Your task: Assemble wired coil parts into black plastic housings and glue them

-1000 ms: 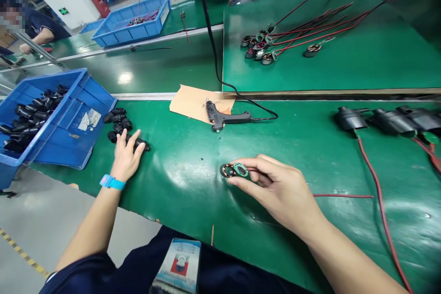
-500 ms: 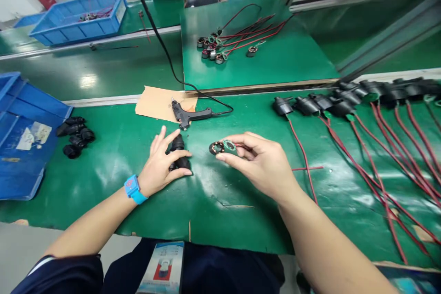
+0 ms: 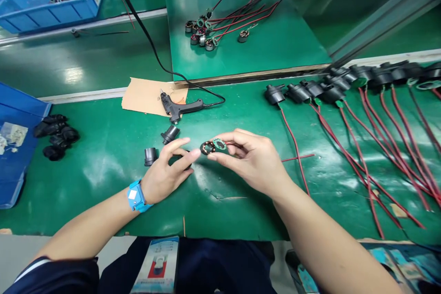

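Between the thumb and fingers of my right hand (image 3: 250, 156) is a small motor stator (image 3: 207, 148), a dark ring with copper windings. A round green circuit board (image 3: 219, 144) hangs at its side, with red wire running back under my fingers. My left hand (image 3: 168, 172) is closed round a black plastic housing (image 3: 188, 152), mostly hidden by the fingers; a fingertip reaches the stator's edge. Two more black housings (image 3: 170, 134) lie apart behind my left hand. Farther back, a black glue gun (image 3: 179, 106) rests partly on a piece of cardboard (image 3: 143, 96).
On the right stands a row of black housings (image 3: 299, 93) with long red wires trailing forward. More stators (image 3: 209, 45) lie on the raised green board (image 3: 285, 50). Black parts (image 3: 57, 138) sit beside a blue crate (image 3: 20, 147) at left. A black cord (image 3: 144, 32) crosses the back.
My left hand has moved off two of the housings and closed, its fingertips now by the stator. My right hand still holds the stator. The whole view has shifted slightly.
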A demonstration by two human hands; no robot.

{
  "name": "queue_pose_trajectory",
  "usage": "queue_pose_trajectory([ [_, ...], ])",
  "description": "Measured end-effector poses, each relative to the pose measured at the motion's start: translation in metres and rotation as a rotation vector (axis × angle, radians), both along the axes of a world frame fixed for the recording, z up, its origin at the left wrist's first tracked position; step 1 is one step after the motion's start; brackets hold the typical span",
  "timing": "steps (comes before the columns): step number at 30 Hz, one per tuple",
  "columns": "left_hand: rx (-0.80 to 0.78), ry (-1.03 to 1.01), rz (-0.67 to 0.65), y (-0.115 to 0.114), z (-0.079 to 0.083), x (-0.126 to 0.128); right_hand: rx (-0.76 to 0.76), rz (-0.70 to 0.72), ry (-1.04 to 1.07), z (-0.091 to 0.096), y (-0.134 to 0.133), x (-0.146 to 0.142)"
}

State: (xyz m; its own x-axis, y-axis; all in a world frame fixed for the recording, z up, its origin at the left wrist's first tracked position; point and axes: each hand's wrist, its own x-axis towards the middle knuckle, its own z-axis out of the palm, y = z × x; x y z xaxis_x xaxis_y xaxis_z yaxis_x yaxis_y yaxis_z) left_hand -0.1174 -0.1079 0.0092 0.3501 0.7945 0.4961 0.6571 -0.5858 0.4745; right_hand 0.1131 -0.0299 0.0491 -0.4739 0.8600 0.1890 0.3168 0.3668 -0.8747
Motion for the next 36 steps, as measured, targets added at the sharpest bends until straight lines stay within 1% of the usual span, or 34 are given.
queue_pose_trajectory([
  [3,0.022,-0.062,0.002,-0.002,-0.004,0.003,-0.030,0.027,-0.009,-0.002,-0.003,-0.002],
  [7,-0.005,-0.129,0.015,-0.003,-0.005,0.006,-0.106,0.060,0.027,-0.002,-0.009,-0.008],
  [10,-0.037,-0.185,-0.003,-0.002,-0.005,0.009,-0.132,0.106,0.061,-0.002,-0.013,-0.012],
  [14,-0.120,-0.277,-0.035,-0.002,-0.008,0.011,-0.096,0.186,0.008,-0.006,-0.015,-0.015],
  [16,-0.174,-0.301,-0.032,-0.003,-0.008,0.011,-0.089,0.193,-0.004,-0.009,-0.015,-0.016],
  [18,-0.245,-0.290,-0.002,-0.003,-0.006,0.010,-0.107,0.188,0.009,-0.009,-0.015,-0.015],
  [21,-0.329,-0.216,0.083,-0.003,0.000,0.010,-0.154,0.154,0.048,-0.005,-0.015,-0.013],
  [23,-0.360,-0.163,0.118,-0.002,0.005,0.010,-0.174,0.092,0.093,-0.001,-0.014,-0.011],
  [25,-0.398,-0.167,0.125,-0.002,0.008,0.011,-0.178,0.013,0.144,0.003,-0.014,-0.010],
  [27,-0.452,-0.235,0.103,-0.001,0.011,0.012,-0.182,-0.053,0.182,0.005,-0.013,-0.008],
  [29,-0.498,-0.282,0.066,-0.001,0.013,0.012,-0.192,-0.090,0.208,0.004,-0.012,-0.007],
  [34,-0.577,-0.209,-0.028,-0.005,0.021,0.008,-0.204,-0.135,0.244,-0.002,-0.007,-0.004],
  [36,-0.579,-0.206,-0.030,-0.007,0.021,0.007,-0.196,-0.152,0.242,-0.003,-0.004,-0.001],
])
